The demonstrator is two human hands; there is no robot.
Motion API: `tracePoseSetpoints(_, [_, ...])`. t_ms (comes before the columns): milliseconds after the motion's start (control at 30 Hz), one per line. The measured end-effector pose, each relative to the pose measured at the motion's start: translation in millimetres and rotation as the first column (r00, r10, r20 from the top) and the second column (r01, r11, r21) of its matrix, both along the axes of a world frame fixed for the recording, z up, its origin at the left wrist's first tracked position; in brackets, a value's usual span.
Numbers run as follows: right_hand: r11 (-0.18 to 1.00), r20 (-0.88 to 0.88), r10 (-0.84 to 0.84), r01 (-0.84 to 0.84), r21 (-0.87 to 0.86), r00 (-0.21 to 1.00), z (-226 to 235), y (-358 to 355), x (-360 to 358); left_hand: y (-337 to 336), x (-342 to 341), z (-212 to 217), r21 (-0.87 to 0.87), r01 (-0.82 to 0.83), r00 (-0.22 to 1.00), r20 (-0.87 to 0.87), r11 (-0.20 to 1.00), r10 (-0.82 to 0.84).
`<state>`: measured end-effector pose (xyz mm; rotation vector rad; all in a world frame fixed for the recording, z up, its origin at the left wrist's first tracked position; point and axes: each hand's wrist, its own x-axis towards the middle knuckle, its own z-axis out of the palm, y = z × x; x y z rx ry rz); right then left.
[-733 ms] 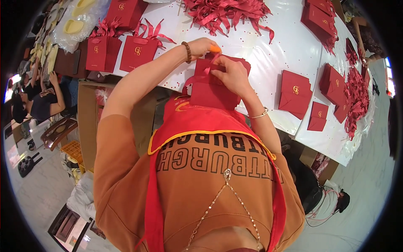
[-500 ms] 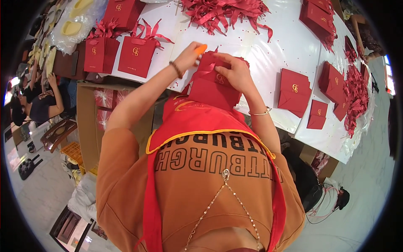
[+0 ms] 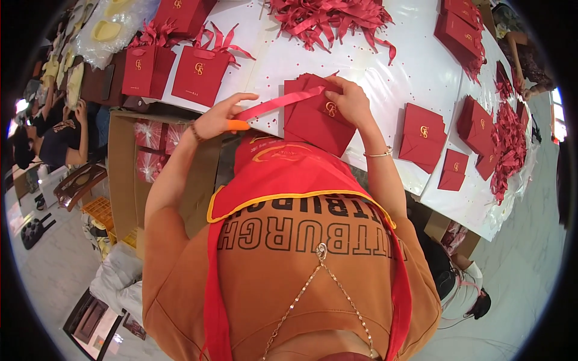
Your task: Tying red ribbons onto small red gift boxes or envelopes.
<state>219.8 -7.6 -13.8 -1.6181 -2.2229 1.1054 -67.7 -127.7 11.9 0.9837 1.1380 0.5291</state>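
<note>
A flat red paper gift bag [image 3: 322, 117] with a gold emblem lies on a small stack of similar bags at the table's near edge. My right hand [image 3: 349, 102] grips its top edge, thumb on the front. A red ribbon [image 3: 280, 103] stretches from under that hand leftward to my left hand [image 3: 220, 118]. The ribbon's left end lies between the fingers of my left hand, which wears an orange finger cover [image 3: 238, 125]. Part of the ribbon near each hand is hidden by the fingers.
A ribbon pile [image 3: 331, 21] lies at the far side. Bags with ribbon handles [image 3: 198, 75] stand at left; flat bags [image 3: 421, 135] and more ribbons [image 3: 510, 144] lie at right. An open carton [image 3: 123, 180] sits below the table's left edge. Other people work at both sides.
My left hand has moved left and toward me, drawing the ribbon out straight. My right hand has shifted slightly right and stays on the bag, which now lies tilted.
</note>
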Motion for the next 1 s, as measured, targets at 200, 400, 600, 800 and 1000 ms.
tracePoseSetpoints(200, [0.993, 0.066, 0.057, -0.049, -0.106, 0.996, 0, 3, -7, -12, -16, 13, -0.053, -0.464, 0.665, 0.638, 0.884, 0.387])
tracePoseSetpoints(400, [0.991, -0.004, 0.132, -0.132, -0.003, 0.991, -7, 0, -19, 33, -7, 41, 0.095, -0.448, 0.658, 0.708, 0.889, 0.256])
tracePoseSetpoints(600, [0.988, -0.057, 0.154, -0.154, 0.002, 0.986, -6, -4, -37, 81, 43, 23, 0.726, 0.46, 0.623, -0.675, 0.512, 0.397])
tracePoseSetpoints(800, [0.896, 0.13, 0.206, -0.241, 0.373, 0.97, 9, -5, -7, 86, 94, -23, 0.519, 0.605, 0.515, -0.834, 0.604, 0.2])
tracePoseSetpoints(1000, [0.988, -0.051, 0.074, -0.066, 0.139, 0.996, 15, -14, 20, 96, 87, -27, 0.612, 0.563, 0.643, -0.746, 0.555, 0.171])
